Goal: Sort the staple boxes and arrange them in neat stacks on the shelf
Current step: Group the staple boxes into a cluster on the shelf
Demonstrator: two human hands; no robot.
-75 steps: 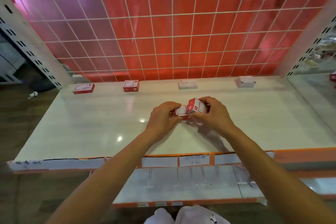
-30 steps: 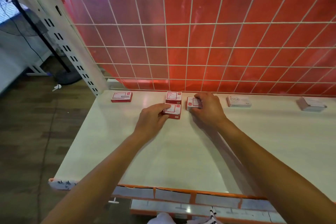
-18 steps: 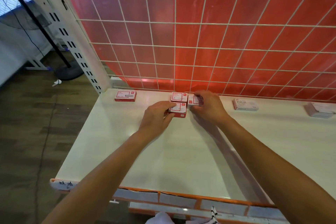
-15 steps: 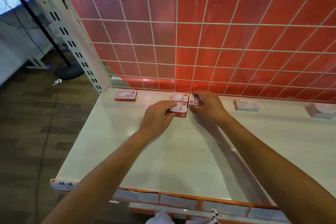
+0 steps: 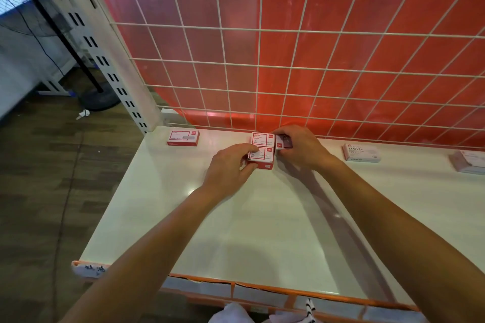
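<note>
Three small red-and-white staple boxes are packed together at the back of the white shelf (image 5: 262,231). My left hand (image 5: 231,168) grips the front box (image 5: 263,157) from its left side. Behind it sits a second box (image 5: 263,138) against the red grid wall. My right hand (image 5: 301,148) curls round the third box (image 5: 283,142), pressed against the right side of the other two. A wider red box (image 5: 183,137) lies alone at the far left. A pale pink box marked STAPLES (image 5: 361,152) and another pink box (image 5: 469,161) lie to the right.
A white wire grid over red panelling (image 5: 288,60) closes the back of the shelf. A slotted white upright (image 5: 105,60) stands at the left rear corner. Orange trim with label strips (image 5: 236,287) runs along the front edge. Wooden floor lies left.
Both hands carried red boxes from mid-shelf to the back and set them beside the box there. Since half a second ago the right-hand box has slid tighter against the other two.
</note>
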